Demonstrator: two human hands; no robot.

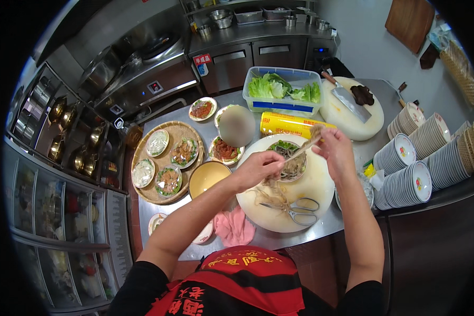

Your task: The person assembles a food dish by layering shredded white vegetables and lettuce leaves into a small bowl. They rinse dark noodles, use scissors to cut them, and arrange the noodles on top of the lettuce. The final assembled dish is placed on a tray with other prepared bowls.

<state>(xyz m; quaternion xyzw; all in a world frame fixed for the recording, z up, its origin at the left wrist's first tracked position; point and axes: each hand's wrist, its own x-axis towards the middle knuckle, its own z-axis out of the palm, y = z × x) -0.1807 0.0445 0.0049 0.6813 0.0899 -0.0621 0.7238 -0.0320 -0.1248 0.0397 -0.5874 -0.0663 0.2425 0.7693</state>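
Observation:
Between my two hands a limp, pale brown food strip (300, 152) is stretched at a slant; its exact kind I cannot make out. My left hand (262, 169) pinches the lower end, and my right hand (336, 152) grips the upper end. Below them a plate (303, 176) of greyish-brown shreds with green leaves sits on a round white cutting board (321, 192). More pale brown strips (270, 196) lie on the board under my left hand. Scissors (302, 210) with grey handles rest beside them, their blades touching or very near the strips.
A yellow cling-film box (287, 125) lies behind the board, before a plastic tub (283, 106) of lettuce. Left stand a yellow bowl (209, 178), a pink cloth (234, 226) and a woven tray (139, 145) of wrapped dishes. Right are stacked bowls (405, 184) and a cleaver (350, 102).

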